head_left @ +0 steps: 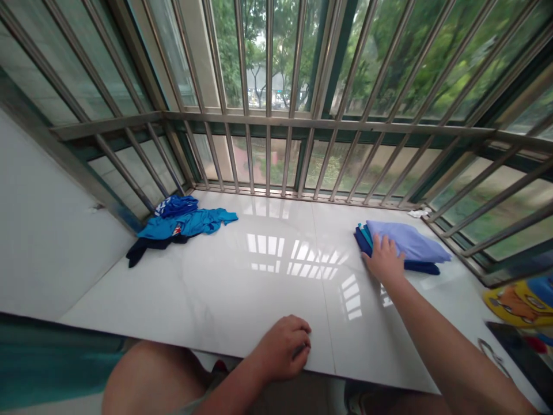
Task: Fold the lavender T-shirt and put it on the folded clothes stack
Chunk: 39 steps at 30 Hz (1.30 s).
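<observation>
On the right of the white sill, a lavender folded garment (412, 242) tops a small stack with a navy folded garment (421, 267) beneath it; a bit of teal cloth shows at the stack's left side. My right hand (386, 259) lies on the stack's near left corner, fingers spread over the lavender cloth. Near the front edge of the sill rests my left hand (285, 349), its fingers curled in toward the thumb. A dark spot shows inside that curl, and I cannot tell whether it is an object or shadow.
Crumpled blue clothes (185, 222), with a black piece below, lie at the far left. Metal bars (268, 121) line the windows behind the white sill (207, 288). At the right edge are a yellow cartoon-printed item (518, 302) and a dark flat object (518, 351).
</observation>
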### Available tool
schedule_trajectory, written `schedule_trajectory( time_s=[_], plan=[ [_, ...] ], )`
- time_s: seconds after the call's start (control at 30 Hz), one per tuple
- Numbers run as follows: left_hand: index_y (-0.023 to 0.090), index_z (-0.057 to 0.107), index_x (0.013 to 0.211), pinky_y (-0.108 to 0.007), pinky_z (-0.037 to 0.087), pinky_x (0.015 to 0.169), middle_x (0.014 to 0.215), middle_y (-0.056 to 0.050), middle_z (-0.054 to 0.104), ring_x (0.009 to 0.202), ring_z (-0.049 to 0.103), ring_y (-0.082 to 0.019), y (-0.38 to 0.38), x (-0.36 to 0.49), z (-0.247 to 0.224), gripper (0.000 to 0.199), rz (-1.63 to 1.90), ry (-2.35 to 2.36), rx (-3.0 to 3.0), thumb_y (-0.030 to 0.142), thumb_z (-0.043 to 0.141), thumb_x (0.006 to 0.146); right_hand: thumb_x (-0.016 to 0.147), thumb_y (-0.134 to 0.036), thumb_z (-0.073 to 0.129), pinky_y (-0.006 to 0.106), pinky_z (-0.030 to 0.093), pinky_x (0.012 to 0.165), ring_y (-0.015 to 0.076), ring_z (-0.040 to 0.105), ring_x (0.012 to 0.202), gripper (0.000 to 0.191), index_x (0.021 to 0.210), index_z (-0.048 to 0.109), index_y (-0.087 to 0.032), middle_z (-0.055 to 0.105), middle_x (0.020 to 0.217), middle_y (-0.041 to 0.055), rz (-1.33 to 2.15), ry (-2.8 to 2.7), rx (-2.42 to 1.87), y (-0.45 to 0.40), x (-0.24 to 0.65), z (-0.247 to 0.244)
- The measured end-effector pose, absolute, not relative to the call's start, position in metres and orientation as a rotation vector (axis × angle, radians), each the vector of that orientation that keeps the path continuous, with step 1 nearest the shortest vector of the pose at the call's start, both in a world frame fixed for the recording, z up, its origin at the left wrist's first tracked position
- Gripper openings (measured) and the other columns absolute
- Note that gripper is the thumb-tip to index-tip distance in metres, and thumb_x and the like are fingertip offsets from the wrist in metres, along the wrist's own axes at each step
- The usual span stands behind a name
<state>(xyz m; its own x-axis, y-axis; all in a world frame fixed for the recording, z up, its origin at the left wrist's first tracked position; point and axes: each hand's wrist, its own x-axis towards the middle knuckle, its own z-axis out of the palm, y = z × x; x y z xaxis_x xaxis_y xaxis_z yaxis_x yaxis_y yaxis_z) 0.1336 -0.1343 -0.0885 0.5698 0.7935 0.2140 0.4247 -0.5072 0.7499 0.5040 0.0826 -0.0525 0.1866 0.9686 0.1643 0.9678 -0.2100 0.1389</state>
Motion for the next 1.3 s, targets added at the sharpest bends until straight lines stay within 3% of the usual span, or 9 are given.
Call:
schedule_trajectory(
  time_s=[0.07,0.17,0.33,0.47,0.67,0.87,1.03,1.2,1.3],
  plan=[
    [0.023,0.071,0.098,-0.04,0.053,0.103,0.124,-0.007,0.074,0.115,0.067,-0.024,-0.135,0.133,-0.088,0.013,0.716,0.969,2.179,0.018,0.07,0.086,0.108,-0.051,0.037,0.074,0.026,0.115,0.0454,0.015,0.161,0.074,0.175,0.016,-0.027,0.017,0.177,0.0254,0.382,1.959,2.438,0.079,0.504,-0.064],
    [0.023,0.071,0.098,-0.041,0.053,0.103,0.125,-0.008,0.074,0.115,0.068,-0.025,-0.136,0.132,-0.087,0.011,0.694,0.964,2.222,0.02,0.069,0.088,0.109,-0.044,0.035,0.077,0.027,0.112,0.0488,0.013,0.161,0.064,0.172,0.03,-0.035,0.015,0.178,0.0231,0.364,1.923,2.544,0.083,0.512,-0.071],
    [0.024,0.073,0.099,-0.04,0.055,0.103,0.123,-0.009,0.075,0.115,0.068,-0.025,-0.138,0.131,-0.088,0.013,0.779,0.901,2.15,0.02,0.07,0.087,0.106,-0.038,0.039,0.079,0.039,0.099,0.0598,0.015,0.157,0.061,0.166,0.047,-0.029,0.014,0.176,0.0285,0.147,1.874,2.763,0.095,0.526,-0.069],
    [0.024,0.072,0.105,-0.039,0.055,0.106,0.121,-0.01,0.075,0.117,0.068,-0.023,-0.114,0.099,-0.084,0.018,0.887,0.994,2.011,0.017,0.066,0.089,0.105,-0.042,0.044,0.077,0.034,0.106,0.0594,0.023,0.155,0.064,0.167,0.046,-0.027,0.021,0.174,0.0289,0.233,1.925,2.65,0.076,0.517,-0.072],
    [0.021,0.068,0.112,-0.049,0.053,0.109,0.118,-0.011,0.074,0.115,0.068,-0.027,-0.039,0.0,-0.084,0.021,0.894,1.62,2.021,0.019,0.057,0.095,0.103,-0.042,0.049,0.076,0.028,0.114,0.0573,0.023,0.155,0.065,0.167,0.045,-0.027,0.019,0.176,0.0244,0.535,1.995,2.439,0.049,0.514,-0.066],
    [0.02,0.065,0.12,-0.046,0.052,0.113,0.126,-0.012,0.072,0.122,0.067,-0.027,-0.019,-0.051,-0.093,0.025,0.809,1.88,2.09,0.026,0.056,0.097,0.104,-0.033,0.046,0.067,0.051,0.088,0.0609,0.049,0.135,0.057,0.16,0.054,-0.025,0.035,0.163,0.0363,0.425,1.989,2.369,0.079,0.541,-0.057],
    [0.016,0.064,0.127,-0.049,0.047,0.118,0.134,-0.016,0.07,0.13,0.063,-0.03,0.025,-0.103,-0.069,0.034,0.739,2.197,1.993,0.023,0.05,0.097,0.101,-0.027,0.044,0.07,0.053,0.084,0.0598,0.057,0.126,0.06,0.16,0.054,-0.023,0.039,0.16,0.0382,0.508,2.035,2.301,0.086,0.541,-0.053],
    [-0.003,0.051,0.143,-0.062,0.035,0.123,0.156,-0.036,0.05,0.151,0.042,-0.047,0.08,-0.187,-0.023,0.061,0.667,2.564,1.764,0.03,0.056,0.093,0.102,-0.038,0.044,0.068,0.052,0.102,0.0525,0.056,0.136,0.063,0.161,0.05,-0.016,0.038,0.165,0.033,0.433,2.285,2.268,0.042,0.525,-0.061],
    [0.004,0.062,0.132,-0.068,0.038,0.115,0.137,-0.032,0.068,0.133,0.059,-0.051,0.095,-0.216,-0.007,0.059,0.357,2.662,1.679,0.041,0.067,0.086,0.102,-0.037,0.041,0.059,0.056,0.107,0.0412,0.064,0.133,0.059,0.156,0.056,-0.018,0.052,0.16,0.0239,0.246,2.586,2.163,-0.023,0.504,-0.093]
  ],
)
